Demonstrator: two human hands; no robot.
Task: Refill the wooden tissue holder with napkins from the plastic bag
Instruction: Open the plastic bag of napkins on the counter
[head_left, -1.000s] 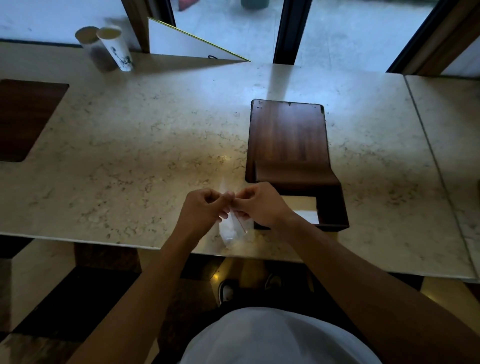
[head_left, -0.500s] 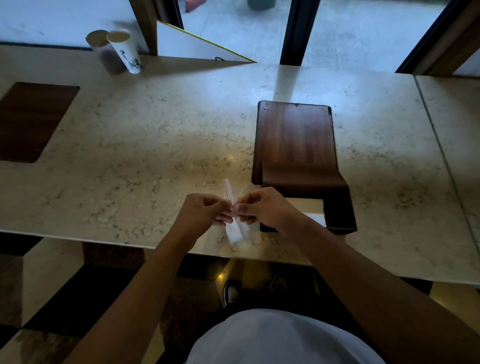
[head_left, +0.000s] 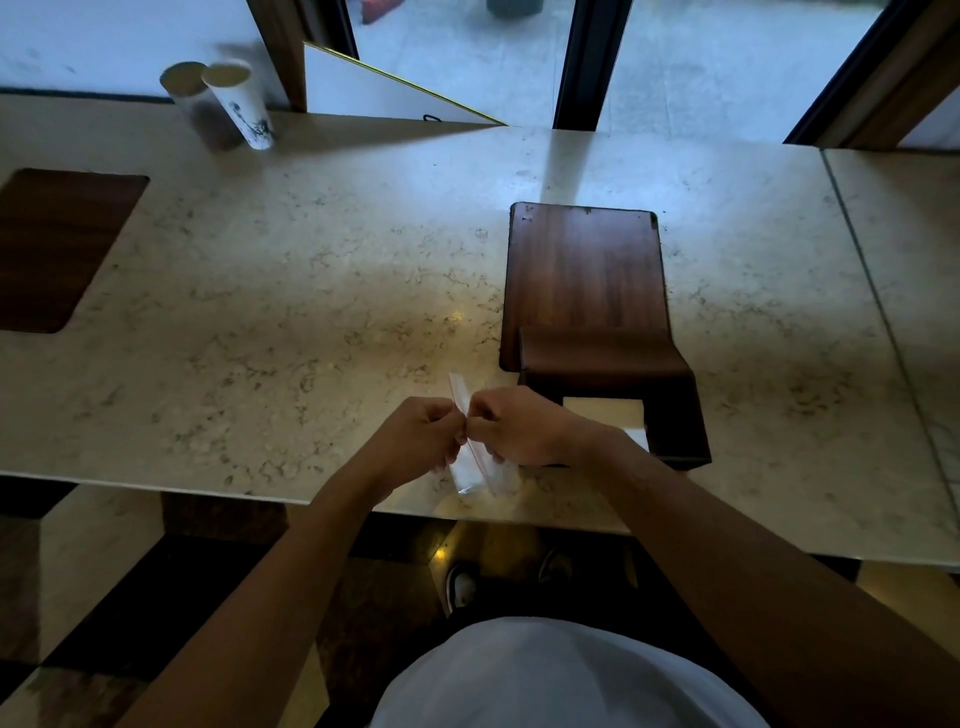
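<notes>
A person's left hand (head_left: 415, 441) and right hand (head_left: 519, 428) are each pinching the clear plastic bag (head_left: 475, 467) at the marble desk's (head_left: 285, 312) near edge, beside the wooden tissue holder (head_left: 592, 291), white napkins (head_left: 605, 413) showing inside. No readable writing.

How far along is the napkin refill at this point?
Early. Done: the wooden tissue holder sits on the marble counter; its near opening shows something white, contents unclear. In hand: the left hand and right hand pinch the plastic bag at its top strip, apparently opening it. Left: getting the napkins out and into the holder.
</notes>
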